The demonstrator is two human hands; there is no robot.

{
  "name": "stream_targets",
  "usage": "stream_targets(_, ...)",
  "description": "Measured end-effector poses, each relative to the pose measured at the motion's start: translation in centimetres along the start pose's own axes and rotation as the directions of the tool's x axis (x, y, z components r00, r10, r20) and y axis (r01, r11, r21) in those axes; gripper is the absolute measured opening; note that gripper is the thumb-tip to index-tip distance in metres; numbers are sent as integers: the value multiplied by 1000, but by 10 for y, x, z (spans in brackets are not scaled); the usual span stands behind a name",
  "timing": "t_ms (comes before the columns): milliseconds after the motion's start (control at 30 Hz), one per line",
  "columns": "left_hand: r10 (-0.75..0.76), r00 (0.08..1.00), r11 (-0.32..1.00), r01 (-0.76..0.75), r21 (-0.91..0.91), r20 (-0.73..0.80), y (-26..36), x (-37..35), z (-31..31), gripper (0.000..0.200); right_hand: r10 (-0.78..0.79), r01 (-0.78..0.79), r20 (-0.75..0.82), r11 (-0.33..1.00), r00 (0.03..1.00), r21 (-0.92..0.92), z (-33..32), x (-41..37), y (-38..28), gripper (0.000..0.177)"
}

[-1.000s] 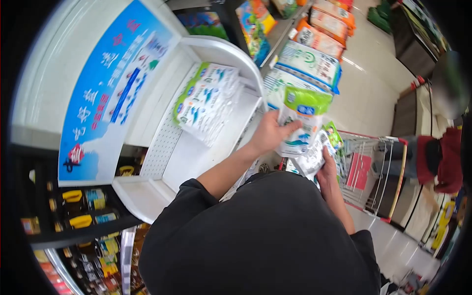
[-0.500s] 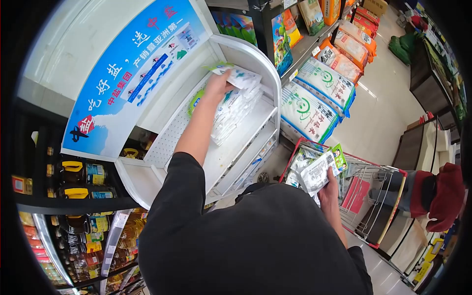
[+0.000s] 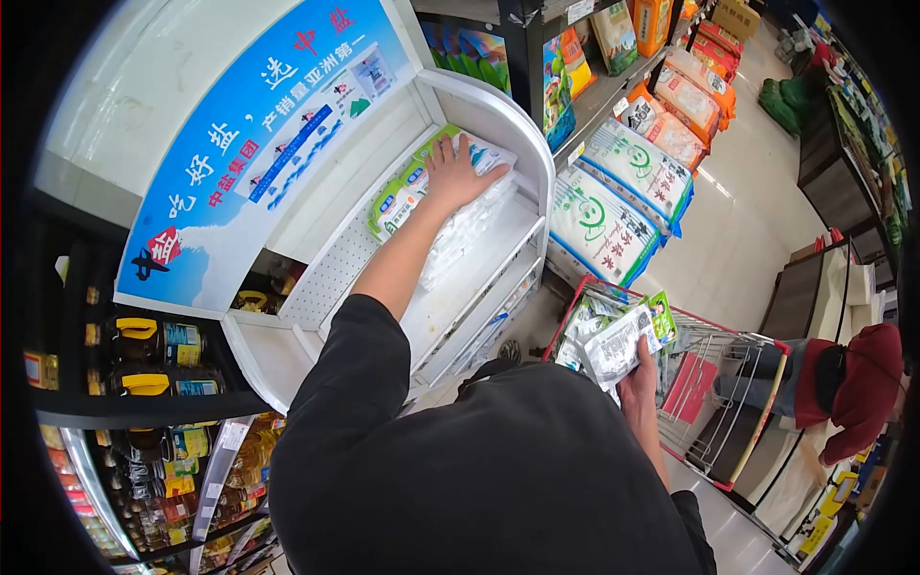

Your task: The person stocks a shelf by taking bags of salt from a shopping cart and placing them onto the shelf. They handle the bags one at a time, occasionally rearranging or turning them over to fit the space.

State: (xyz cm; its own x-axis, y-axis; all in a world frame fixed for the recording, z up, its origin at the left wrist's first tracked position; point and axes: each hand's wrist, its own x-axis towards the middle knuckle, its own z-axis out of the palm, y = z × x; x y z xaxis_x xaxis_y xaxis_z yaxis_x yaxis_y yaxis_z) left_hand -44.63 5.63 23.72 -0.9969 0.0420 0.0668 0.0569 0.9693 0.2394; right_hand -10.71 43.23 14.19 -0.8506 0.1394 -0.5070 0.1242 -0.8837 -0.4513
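Observation:
My left hand (image 3: 458,176) lies spread on the upper end of the packets on the white display shelf (image 3: 460,311). Its fingers are apart and press down on a green-and-white packet (image 3: 489,153). More green-and-white packets (image 3: 395,203) stand in a row below it, with silvery white packets (image 3: 455,244) heaped in front. At the right, my right hand (image 3: 640,379) grips a white packet (image 3: 615,347) by its edge, thumb on top, over the shopping cart. Several other packets (image 3: 586,318) lie beneath it in the cart.
The red-railed shopping cart (image 3: 709,331) stands to the right. Rice bags (image 3: 599,225) are stacked behind it. A person in a dark red top (image 3: 858,383) is beyond the cart. Oil bottles (image 3: 158,340) fill shelves at the left. A blue sign (image 3: 259,144) backs the display.
My left hand has let go of the packet it held and opened flat over the row, where the packets now lie more evenly. The person in red has shifted, with a hand now showing lower down.

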Motion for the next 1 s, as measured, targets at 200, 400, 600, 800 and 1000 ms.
stream_targets(200, 6, 1000, 999, -7, -48, -11, 11, 10, 0, 129, -1, 3, 30, 999, 1000, -37, 13, 2, 4, 44)
stream_targets(400, 84, 990, 996, -85, -6, -117, 6, 9, 10, 131, 17, -16, 17, 997, 1000, -70, 31, 21, 9, 44)
stream_targets(600, 105, 992, 991, -98, 89, -74, 9, -2, 15, 130, -38, 56, 159, 993, 987, -107, 82, 22, 3, 42)
stream_targets(800, 88, 995, 994, -84, 69, -55, 4, 3, 13, 129, 26, 4, 210, 990, 977, -142, 103, 25, 8, 47)
stream_targets(1000, 210, 953, 974, -186, 127, -218, 25, -10, 2, 123, -16, 44, 142, 980, 990, -196, 121, 15, 5, 46)
